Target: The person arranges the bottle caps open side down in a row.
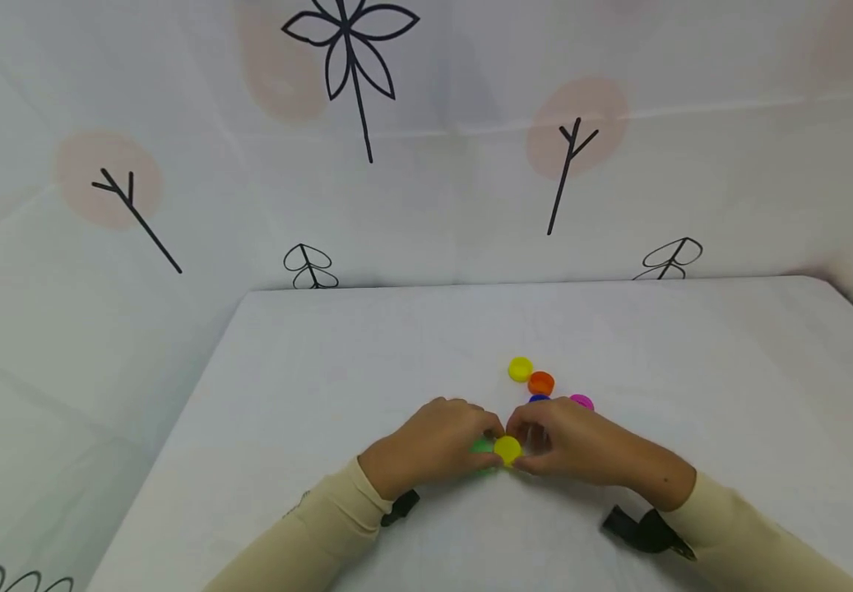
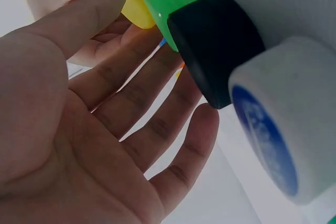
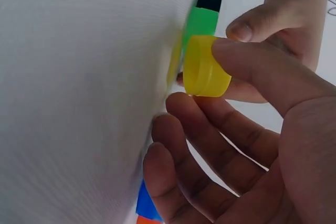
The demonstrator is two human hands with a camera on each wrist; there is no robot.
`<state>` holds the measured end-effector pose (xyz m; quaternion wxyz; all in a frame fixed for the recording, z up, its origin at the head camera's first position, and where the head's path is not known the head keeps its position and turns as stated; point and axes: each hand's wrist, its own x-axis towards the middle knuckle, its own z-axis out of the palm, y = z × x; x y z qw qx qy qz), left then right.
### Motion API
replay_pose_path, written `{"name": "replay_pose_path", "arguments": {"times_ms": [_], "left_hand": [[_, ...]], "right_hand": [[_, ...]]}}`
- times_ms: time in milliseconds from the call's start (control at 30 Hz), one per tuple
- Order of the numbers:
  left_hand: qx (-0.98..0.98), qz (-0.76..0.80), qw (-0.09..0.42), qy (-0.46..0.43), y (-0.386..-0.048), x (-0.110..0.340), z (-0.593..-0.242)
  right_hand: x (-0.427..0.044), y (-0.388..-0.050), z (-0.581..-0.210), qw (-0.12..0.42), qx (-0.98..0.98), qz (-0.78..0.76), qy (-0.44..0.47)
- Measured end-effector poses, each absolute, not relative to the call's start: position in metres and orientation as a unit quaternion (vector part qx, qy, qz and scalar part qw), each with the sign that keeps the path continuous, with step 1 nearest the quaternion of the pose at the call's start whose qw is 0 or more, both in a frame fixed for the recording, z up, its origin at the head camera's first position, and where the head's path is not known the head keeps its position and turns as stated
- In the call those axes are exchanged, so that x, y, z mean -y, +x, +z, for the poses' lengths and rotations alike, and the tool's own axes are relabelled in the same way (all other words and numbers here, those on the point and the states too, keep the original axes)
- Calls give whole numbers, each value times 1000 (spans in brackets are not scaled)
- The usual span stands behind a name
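Observation:
A yellow bottle cap (image 1: 507, 451) is pinched by my right hand (image 1: 581, 440), its thumb on one side and forefinger on the other. In the right wrist view the yellow cap (image 3: 207, 66) sits slightly off the white surface, hollow side showing. My left hand (image 1: 433, 444) is close against the same cap, thumb and forefinger apart around it; its fingers (image 2: 142, 95) look nearly straight. Beside the yellow cap a green cap (image 2: 170, 3), a black cap (image 2: 218, 45) and a white cap with a blue face (image 2: 294, 114) stand in a row.
Beyond the hands lie another yellow cap (image 1: 520, 369), an orange cap (image 1: 540, 383), a partly hidden blue cap (image 1: 540, 398) and a magenta cap (image 1: 581, 401). All are on a white-covered table (image 1: 367, 345). A patterned cloth (image 1: 456, 197) hangs behind it.

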<state>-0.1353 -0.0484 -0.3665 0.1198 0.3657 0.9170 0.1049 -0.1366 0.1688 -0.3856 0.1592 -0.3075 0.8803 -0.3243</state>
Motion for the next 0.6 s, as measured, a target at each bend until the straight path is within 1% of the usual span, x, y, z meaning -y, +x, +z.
{"name": "replay_pose_path", "arguments": {"times_ms": [400,600], "left_hand": [[-913,89,93,386,-133,48,-369],[-909,96,92,395,-133,49,-371]], "right_hand": [[-167,-136,-386,147,-889,-300,-315],[-166,-135,-385,146,-892,-293,-312]]}}
